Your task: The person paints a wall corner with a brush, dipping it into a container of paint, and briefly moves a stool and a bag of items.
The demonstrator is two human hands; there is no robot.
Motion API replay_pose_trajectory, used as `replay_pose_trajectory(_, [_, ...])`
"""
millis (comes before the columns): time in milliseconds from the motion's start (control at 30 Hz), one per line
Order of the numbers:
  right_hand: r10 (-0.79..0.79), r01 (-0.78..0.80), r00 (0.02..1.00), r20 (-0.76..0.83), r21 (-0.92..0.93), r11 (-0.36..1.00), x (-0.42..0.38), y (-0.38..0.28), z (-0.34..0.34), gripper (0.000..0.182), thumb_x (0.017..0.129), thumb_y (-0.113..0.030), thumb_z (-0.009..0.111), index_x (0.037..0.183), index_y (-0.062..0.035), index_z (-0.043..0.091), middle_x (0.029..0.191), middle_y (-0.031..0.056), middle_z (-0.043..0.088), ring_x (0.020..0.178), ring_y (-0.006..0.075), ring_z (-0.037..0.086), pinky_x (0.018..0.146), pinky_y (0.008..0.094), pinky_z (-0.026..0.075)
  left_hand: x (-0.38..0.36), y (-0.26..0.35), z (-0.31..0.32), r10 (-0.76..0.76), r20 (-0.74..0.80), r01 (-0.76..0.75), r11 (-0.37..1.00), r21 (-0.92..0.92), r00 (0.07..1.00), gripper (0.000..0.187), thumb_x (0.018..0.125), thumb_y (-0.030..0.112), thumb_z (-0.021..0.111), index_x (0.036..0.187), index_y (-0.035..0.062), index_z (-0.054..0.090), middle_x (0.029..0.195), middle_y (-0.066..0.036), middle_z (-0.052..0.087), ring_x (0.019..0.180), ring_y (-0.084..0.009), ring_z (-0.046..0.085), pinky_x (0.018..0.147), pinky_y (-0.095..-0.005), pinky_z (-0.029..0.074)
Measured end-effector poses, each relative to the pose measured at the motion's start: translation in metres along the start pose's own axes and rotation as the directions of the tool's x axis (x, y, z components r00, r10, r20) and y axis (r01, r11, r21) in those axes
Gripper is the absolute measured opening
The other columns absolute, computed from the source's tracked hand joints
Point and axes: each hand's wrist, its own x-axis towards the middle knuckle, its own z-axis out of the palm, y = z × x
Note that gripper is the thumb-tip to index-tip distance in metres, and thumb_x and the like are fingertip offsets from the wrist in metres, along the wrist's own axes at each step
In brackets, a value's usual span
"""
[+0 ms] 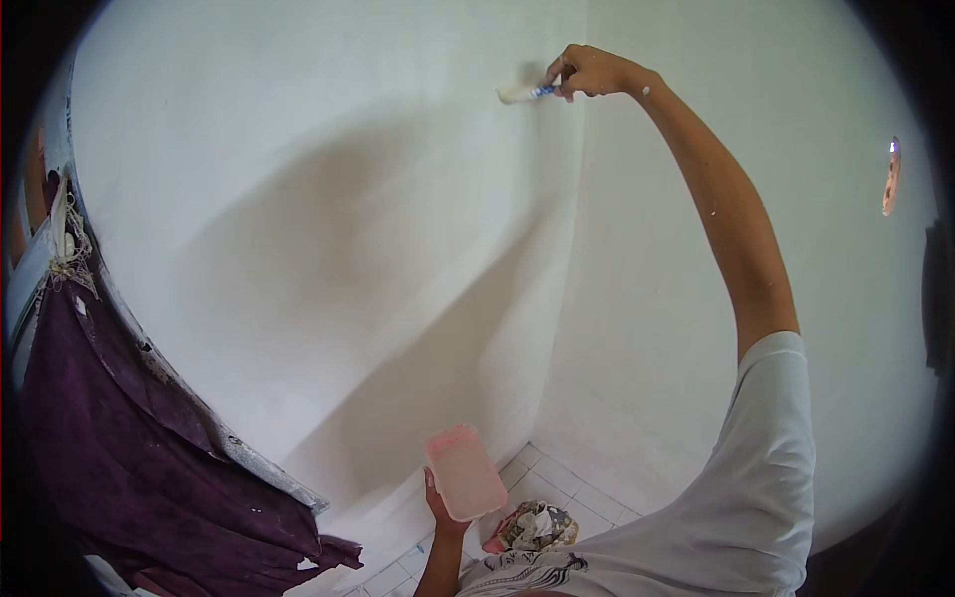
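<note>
My right hand (pixel 587 72) is raised high, its fingers closed round the handle of a paintbrush (pixel 519 94). The pale bristles point left and lie right at the white wall (pixel 328 80), close to the room's corner. Low in the view, my left hand (pixel 442 505) grips a pink plastic tub (pixel 466 476) by its left side. Whitish paint shows inside the tub, and smears of it coat the rim.
A dark purple cloth (pixel 119 448) hangs over the doorway at left, beside a worn frame edge (pixel 239 448). On the tiled floor (pixel 572 483) a bundle of patterned cloth (pixel 535 525) lies near the corner. A second wall (pixel 676 298) rises at right.
</note>
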Motion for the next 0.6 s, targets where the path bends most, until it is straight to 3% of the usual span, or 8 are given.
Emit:
replay_pose_trajectory(100, [0.105,-0.074,0.975,0.197,-0.156,0.985,0.004,-0.013,-0.022,0.037,0.077,-0.023,0.066,0.107,-0.0038,0.076,0.071,0.0049,0.070,0.055,0.0128,0.052,0.048,0.0309,0.042,0.007,0.002,-0.001,-0.002,0.010,0.002,1.000,0.005,1.000,0.084,0.095,0.074,0.038,0.151,0.0113,0.039,0.131,-0.019,0.060,0.113,-0.0414,0.064,0.096,-0.0628,0.050])
replay_pose_trajectory(167, [-0.028,0.012,0.993,-0.113,-0.146,0.989,0.025,-0.012,-0.040,0.038,0.079,-0.025,0.065,0.108,-0.0046,0.077,0.075,0.0053,0.072,0.060,0.0151,0.058,0.055,0.0317,0.048,0.011,0.003,0.005,0.018,0.005,-0.018,1.000,-0.014,1.000,0.084,0.095,0.074,0.038,0.150,0.0114,0.039,0.130,-0.019,0.060,0.111,-0.0412,0.065,0.095,-0.0626,0.051])
replay_pose_trajectory(233, [-0.201,0.156,0.872,-0.446,-0.136,0.978,0.071,0.041,-0.053,0.042,0.078,-0.027,0.067,0.115,-0.0080,0.076,0.081,0.0095,0.075,0.065,0.0221,0.066,0.065,0.0352,0.054,0.006,0.006,0.008,0.030,-0.014,-0.031,0.999,-0.026,0.999,0.083,0.096,0.074,0.037,0.150,0.0114,0.039,0.130,-0.019,0.061,0.109,-0.0410,0.065,0.094,-0.0623,0.052])
replay_pose_trajectory(267, [0.000,0.012,0.765,-0.644,0.014,1.000,0.052,0.010,-0.054,0.034,0.087,-0.019,0.067,0.118,-0.0071,0.075,0.088,0.0161,0.075,0.073,0.0230,0.069,0.070,0.0358,0.055,0.005,0.004,0.011,0.029,-0.017,-0.029,0.999,-0.027,0.999,0.083,0.096,0.074,0.037,0.150,0.0114,0.039,0.130,-0.019,0.061,0.109,-0.0410,0.065,0.094,-0.0623,0.052])
replay_pose_trajectory(367, [-0.089,-0.021,0.773,-0.628,-0.165,0.986,0.057,0.039,-0.035,0.041,0.081,-0.030,0.068,0.116,-0.0104,0.076,0.089,0.0133,0.076,0.077,0.0276,0.072,0.077,0.0381,0.056,0.003,0.002,0.020,0.029,-0.039,-0.031,0.999,-0.032,0.999,0.083,0.096,0.074,0.037,0.150,0.0114,0.040,0.129,-0.019,0.061,0.108,-0.0410,0.066,0.093,-0.0621,0.053])
replay_pose_trajectory(433, [-0.087,0.065,0.890,-0.448,-0.064,0.996,0.050,0.065,0.015,0.042,0.079,-0.031,0.072,0.117,-0.0125,0.075,0.090,0.0182,0.075,0.082,0.0329,0.072,0.082,0.0406,0.056,-0.003,0.003,0.019,0.007,0.113,-0.008,1.000,0.015,0.994,0.066,0.102,0.062,0.040,0.149,0.0164,0.045,0.143,-0.009,0.056,0.125,-0.0321,0.059,0.105,-0.0534,0.049])
replay_pose_trajectory(467, [-0.117,0.107,0.837,-0.534,-0.050,0.993,0.037,0.070,0.051,0.043,0.079,-0.030,0.072,0.117,-0.0118,0.074,0.088,0.0184,0.074,0.080,0.0330,0.071,0.080,0.0414,0.057,-0.004,0.003,0.018,0.001,0.112,-0.003,1.000,0.016,0.994,0.066,0.102,0.062,0.040,0.149,0.0164,0.045,0.143,-0.009,0.056,0.125,-0.0321,0.059,0.105,-0.0534,0.049])
replay_pose_trajectory(600, [0.053,-0.002,0.920,-0.389,0.130,0.991,-0.066,0.049,0.172,0.041,0.083,-0.008,0.069,0.123,-0.0108,0.072,0.082,0.0157,0.070,0.062,0.0228,0.061,0.068,0.0362,0.054,-0.005,-0.001,0.009,-0.019,0.046,0.019,1.000,0.015,0.999,0.074,0.099,0.068,0.039,0.149,0.0136,0.043,0.136,-0.015,0.058,0.118,-0.0368,0.062,0.100,-0.0582,0.050])
